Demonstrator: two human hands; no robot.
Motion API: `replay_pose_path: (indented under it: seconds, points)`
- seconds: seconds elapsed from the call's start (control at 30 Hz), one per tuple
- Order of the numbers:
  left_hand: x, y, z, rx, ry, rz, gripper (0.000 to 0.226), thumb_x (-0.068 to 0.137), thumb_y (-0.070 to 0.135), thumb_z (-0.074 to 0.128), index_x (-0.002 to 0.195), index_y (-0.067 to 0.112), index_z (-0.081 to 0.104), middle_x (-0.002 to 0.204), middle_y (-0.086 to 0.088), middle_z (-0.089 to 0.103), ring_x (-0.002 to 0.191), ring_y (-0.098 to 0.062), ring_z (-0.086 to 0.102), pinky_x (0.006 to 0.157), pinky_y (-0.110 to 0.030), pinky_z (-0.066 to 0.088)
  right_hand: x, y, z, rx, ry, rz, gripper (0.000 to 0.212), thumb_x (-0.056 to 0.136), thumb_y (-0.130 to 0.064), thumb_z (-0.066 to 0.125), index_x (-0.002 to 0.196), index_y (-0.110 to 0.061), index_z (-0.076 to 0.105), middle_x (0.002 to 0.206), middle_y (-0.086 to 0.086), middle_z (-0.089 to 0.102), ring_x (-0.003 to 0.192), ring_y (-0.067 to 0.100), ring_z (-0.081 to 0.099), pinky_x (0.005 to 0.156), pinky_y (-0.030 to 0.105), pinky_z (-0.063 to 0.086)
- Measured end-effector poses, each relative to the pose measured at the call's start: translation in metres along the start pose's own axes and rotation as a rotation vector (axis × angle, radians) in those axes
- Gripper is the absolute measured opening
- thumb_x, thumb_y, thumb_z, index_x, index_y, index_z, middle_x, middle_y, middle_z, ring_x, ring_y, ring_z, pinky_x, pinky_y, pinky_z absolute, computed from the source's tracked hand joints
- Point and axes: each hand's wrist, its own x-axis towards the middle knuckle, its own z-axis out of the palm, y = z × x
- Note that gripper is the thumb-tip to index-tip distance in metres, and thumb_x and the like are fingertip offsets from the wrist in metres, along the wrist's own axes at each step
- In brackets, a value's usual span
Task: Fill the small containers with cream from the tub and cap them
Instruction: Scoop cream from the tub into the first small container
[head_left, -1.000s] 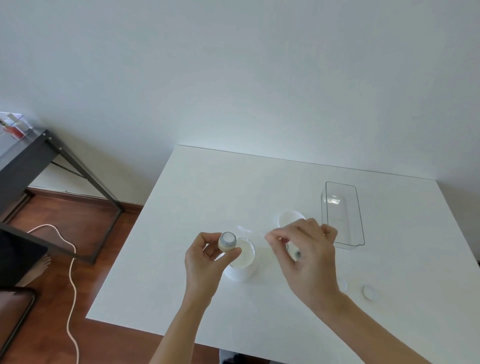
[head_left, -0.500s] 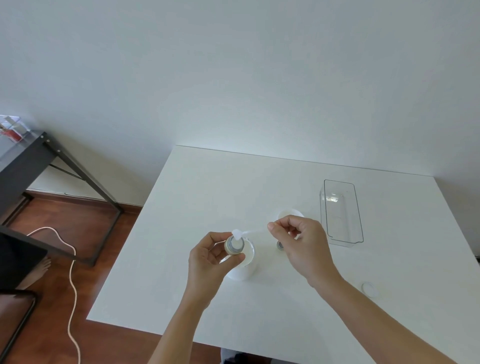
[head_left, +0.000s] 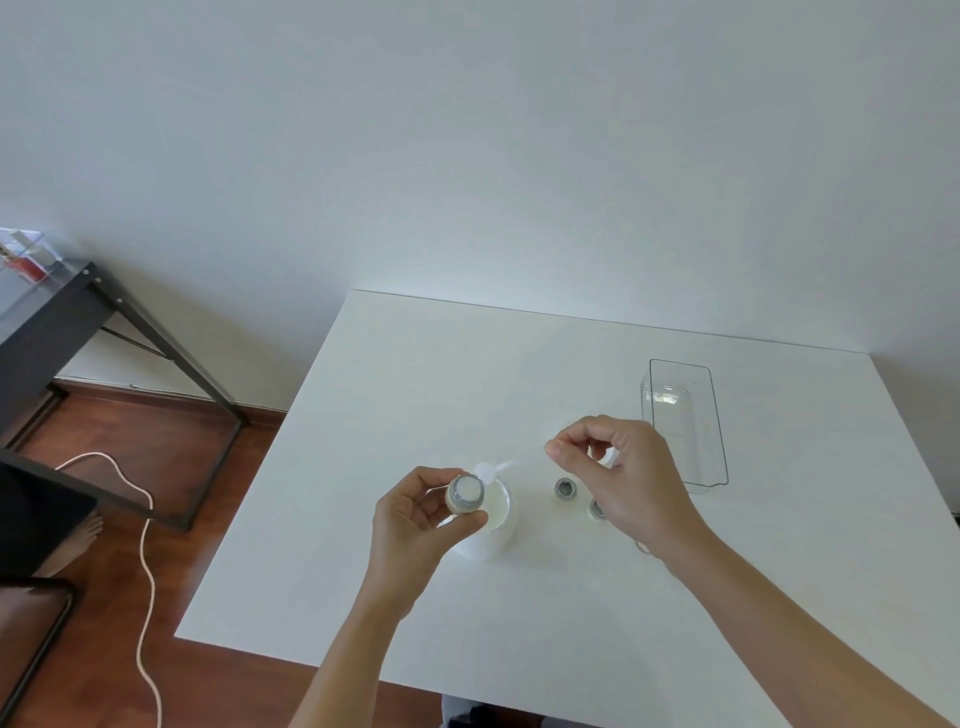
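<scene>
Fingers of the left hand (head_left: 415, 519) grip a small jar (head_left: 465, 493) holding white cream above the open tub (head_left: 488, 525), while the right hand (head_left: 623, 478) pinches a small spatula (head_left: 493, 467) touching the jar's rim.

Soft, even daylight fills the room, bright without harshness. The wall (head_left: 467, 130) grades from pale grey-blue at the top to a whiter glow just above the far edge of the table (head_left: 519, 364), whose white top is close to overexposed, so the white tub (head_left: 493, 535) nearly melts into it. Shadows are faint and diffuse: a weak grey smudge lies right of the tub and under the right hand (head_left: 628, 478). The clear tray (head_left: 691, 415) carries small glints. Wide-angle distortion bows the table edges and stretches the forearms. Detail is slightly soft overall.
</scene>
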Motion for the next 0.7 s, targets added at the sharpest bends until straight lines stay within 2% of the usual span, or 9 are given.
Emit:
replay_pose_path:
  seconds: [0.1, 0.2, 0.33, 0.4, 0.47, 0.63, 0.7]
  points:
    - [0.0, 0.0, 0.002, -0.007, 0.025, 0.012, 0.033, 0.062, 0.003, 0.086, 0.088, 0.02, 0.073, 0.097, -0.004, 0.079, 0.092, -0.017, 0.075, 0.079, -0.024, 0.057, 0.0, 0.003, 0.003, -0.021, -0.003, 0.018, 0.017, 0.083, -0.025, 0.072, 0.067, -0.025, 0.069, 0.063, -0.018, 0.06, 0.07, 0.011, 0.044, 0.062, 0.022, 0.033]
    - [0.002, -0.001, 0.003, 0.0, 0.067, 0.036, 0.035, 0.067, -0.006, 0.087, 0.087, 0.02, 0.073, 0.097, -0.005, 0.079, 0.094, -0.02, 0.075, 0.082, -0.024, 0.058, -0.002, 0.007, 0.006, -0.023, 0.011, 0.049, 0.016, 0.082, -0.027, 0.073, 0.066, -0.027, 0.07, 0.062, -0.02, 0.059, 0.069, 0.01, 0.044, 0.059, 0.016, 0.032]
    - [0.003, -0.002, 0.004, 0.028, 0.138, 0.061, 0.041, 0.068, -0.008, 0.087, 0.082, 0.028, 0.071, 0.091, 0.001, 0.079, 0.09, -0.016, 0.075, 0.081, -0.021, 0.057, -0.008, 0.009, 0.014, 0.015, 0.033, 0.092, 0.016, 0.081, -0.029, 0.073, 0.066, -0.025, 0.07, 0.063, -0.016, 0.062, 0.066, 0.011, 0.045, 0.056, 0.01, 0.036]
    - [0.003, -0.004, 0.005, 0.037, 0.186, 0.073, 0.043, 0.067, -0.007, 0.088, 0.08, 0.03, 0.07, 0.088, 0.004, 0.078, 0.089, -0.014, 0.075, 0.08, -0.019, 0.057, -0.011, 0.008, 0.018, 0.034, 0.053, 0.11, 0.019, 0.081, -0.029, 0.073, 0.063, -0.027, 0.068, 0.062, -0.016, 0.062, 0.064, 0.013, 0.045, 0.056, 0.011, 0.036]
    - [0.003, -0.006, 0.007, 0.053, 0.233, 0.093, 0.044, 0.067, -0.005, 0.089, 0.081, 0.031, 0.069, 0.087, 0.004, 0.078, 0.089, -0.015, 0.075, 0.081, -0.019, 0.057, -0.015, 0.007, 0.024, 0.031, 0.074, 0.115, 0.021, 0.081, -0.031, 0.073, 0.061, -0.029, 0.067, 0.063, -0.018, 0.062, 0.063, 0.008, 0.045, 0.058, 0.013, 0.036]
    - [0.003, -0.01, 0.01, 0.099, 0.314, 0.138, 0.043, 0.067, -0.002, 0.09, 0.084, 0.029, 0.067, 0.089, 0.0, 0.077, 0.093, -0.02, 0.074, 0.089, -0.031, 0.055, -0.022, 0.004, 0.038, 0.055, 0.108, 0.115, 0.018, 0.082, -0.032, 0.071, 0.065, -0.028, 0.069, 0.065, -0.017, 0.065, 0.063, 0.006, 0.046, 0.069, 0.026, 0.043]
    - [0.004, -0.01, 0.01, 0.115, 0.326, 0.145, 0.041, 0.067, -0.002, 0.09, 0.086, 0.025, 0.066, 0.09, -0.001, 0.076, 0.093, -0.02, 0.074, 0.09, -0.032, 0.055, -0.023, 0.002, 0.043, 0.081, 0.107, 0.121, 0.016, 0.082, -0.031, 0.071, 0.067, -0.027, 0.07, 0.065, -0.016, 0.065, 0.06, 0.004, 0.044, 0.066, 0.02, 0.042]
